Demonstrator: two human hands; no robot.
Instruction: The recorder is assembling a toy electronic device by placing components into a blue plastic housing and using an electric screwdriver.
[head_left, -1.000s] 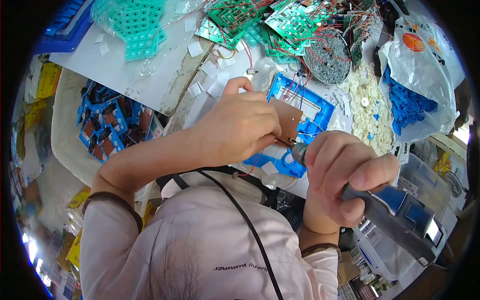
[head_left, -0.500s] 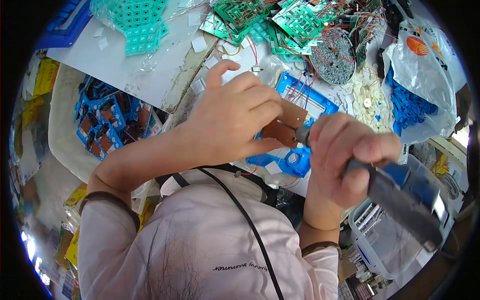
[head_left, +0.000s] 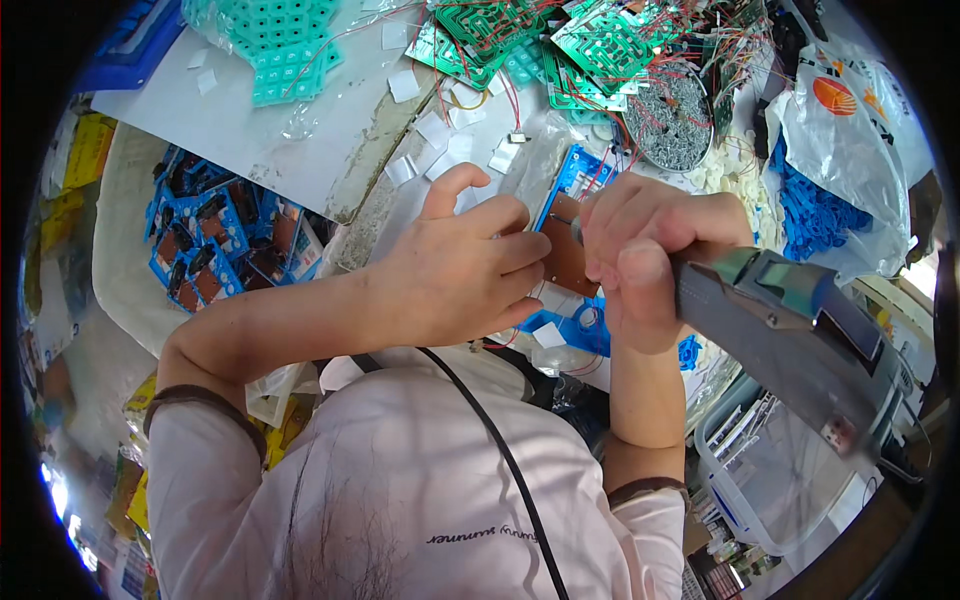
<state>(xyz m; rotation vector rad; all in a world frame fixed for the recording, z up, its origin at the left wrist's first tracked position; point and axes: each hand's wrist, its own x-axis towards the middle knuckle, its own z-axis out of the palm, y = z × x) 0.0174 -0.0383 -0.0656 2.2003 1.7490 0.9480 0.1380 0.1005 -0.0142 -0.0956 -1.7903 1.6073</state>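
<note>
A view from above of a person's two bare hands meeting over a cluttered workbench. The left hand (head_left: 470, 270) lies flat with fingers curled, pressing down on a small brown board (head_left: 568, 258) and pinning it against a blue plastic frame (head_left: 578, 330) that shows beneath and just past the fingertips. The right hand (head_left: 645, 255) is clenched around the grey handle of a power screwdriver (head_left: 790, 330), whose body slants away to the right of that hand. The tool's tip is hidden behind the fingers, close against the brown board's right edge; whether it touches the board cannot be told.

Just beyond the right hand stands a round dish of small screws (head_left: 668, 118). Beyond both hands, further up the bench, lie green circuit boards (head_left: 520, 35) tangled with red wires. Well beyond the left hand lie teal rubber keypads (head_left: 270, 45) and scattered white paper squares (head_left: 440, 130). To the left of the left forearm sits a tray of finished blue parts (head_left: 215, 245). To the right of the right hand, a clear bag of blue plastic pieces (head_left: 815, 215) lies open. A thin black cord (head_left: 490, 430) runs down the person's pale shirt (head_left: 400, 500), below the hands.
</note>
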